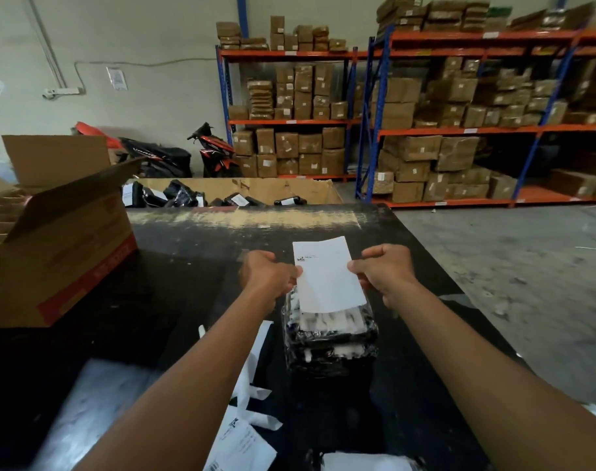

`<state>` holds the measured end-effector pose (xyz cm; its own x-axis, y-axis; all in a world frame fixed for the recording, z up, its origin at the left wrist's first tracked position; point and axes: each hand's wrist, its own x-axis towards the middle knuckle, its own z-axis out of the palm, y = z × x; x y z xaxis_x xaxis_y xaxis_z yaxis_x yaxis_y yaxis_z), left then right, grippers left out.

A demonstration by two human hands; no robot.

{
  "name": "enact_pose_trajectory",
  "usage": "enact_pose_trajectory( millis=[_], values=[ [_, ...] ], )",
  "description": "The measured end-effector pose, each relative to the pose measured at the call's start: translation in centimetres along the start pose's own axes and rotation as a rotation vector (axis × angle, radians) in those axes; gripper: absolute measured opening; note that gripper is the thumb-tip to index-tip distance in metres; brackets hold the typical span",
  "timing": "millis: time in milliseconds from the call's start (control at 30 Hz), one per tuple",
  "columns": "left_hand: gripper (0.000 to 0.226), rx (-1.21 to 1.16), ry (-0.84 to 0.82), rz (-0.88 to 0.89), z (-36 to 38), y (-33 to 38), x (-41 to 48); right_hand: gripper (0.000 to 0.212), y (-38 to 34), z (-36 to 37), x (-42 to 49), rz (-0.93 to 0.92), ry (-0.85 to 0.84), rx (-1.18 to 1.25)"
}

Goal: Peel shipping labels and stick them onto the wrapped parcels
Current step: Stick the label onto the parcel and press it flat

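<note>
Holding one white label (327,277) in both hands, out over the middle of the desk (174,300). Pinching its left edge with the left hand (267,277), thumb on top of the sheet; pinching its right edge with the right hand (383,271) the same way. Hands apart, only the sheet's width between them, nothing else gripped. Label face mostly blank, small black print near its far-left corner, sheet turned slightly askew. Near end of the label overlapping the far part of the parcel stack (330,338); cannot tell whether touching it or just above. Stack: black wrapped parcels under glossy clear film, white patches on top and on the near side, sitting mid-desk, a bit toward the right edge. Just left of the stack, toward the near edge: loose white paper strips (256,368) lying flat on the desk. At the near edge, between the forearms: printed sheets (242,443) with small dark print, and beside them another white-topped parcel (364,462), cut off by the frame. On the far-left corner of the desk: big open cardboard box (62,253), flaps up, red band low on its side. Beyond the far edge: brown carton (290,192) holding black labelled parcels. Further back: blue-and-orange racks (459,130) full of brown boxes, red-black scooter (211,151) by the wall. Right of the desk: grey concrete floor (527,266).
</note>
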<state>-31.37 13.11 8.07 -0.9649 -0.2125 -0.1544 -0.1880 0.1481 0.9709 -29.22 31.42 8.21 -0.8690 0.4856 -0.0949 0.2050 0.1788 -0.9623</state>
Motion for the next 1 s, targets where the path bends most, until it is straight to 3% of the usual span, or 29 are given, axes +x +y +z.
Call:
enact_pose_trajectory(
  millis=[200, 267, 367, 500, 633, 1000],
  values=[
    [0.082, 0.118, 0.009, -0.035, 0.5, -1.8, 0.7, 0.041, 1.8, 0.7, 0.8, 0.064, 0.021, -0.047],
    [0.074, 0.141, 0.018, -0.029, 0.8, -2.3, 0.8, 0.048, 2.5, 0.9, 0.7, 0.082, 0.029, -0.074],
    [0.045, 0.145, 0.045, -0.033, 1.1, -2.7, 1.0, 0.054, 3.1, 1.0, 0.7, 0.097, 0.039, -0.105],
    [0.054, 0.190, 0.053, -0.041, 1.5, -3.1, 1.3, 0.045, 3.4, 1.2, 0.9, 0.091, 0.051, -0.125],
    [0.053, 0.220, 0.064, -0.043, 1.9, -3.7, 1.9, 0.052, 3.7, 1.6, 1.3, 0.092, 0.056, -0.150],
    [0.093, 0.296, 0.042, -0.071, 2.4, -4.0, 3.3, 0.057, 3.6, 1.6, 1.8, 0.054, 0.060, -0.337]
  ],
)
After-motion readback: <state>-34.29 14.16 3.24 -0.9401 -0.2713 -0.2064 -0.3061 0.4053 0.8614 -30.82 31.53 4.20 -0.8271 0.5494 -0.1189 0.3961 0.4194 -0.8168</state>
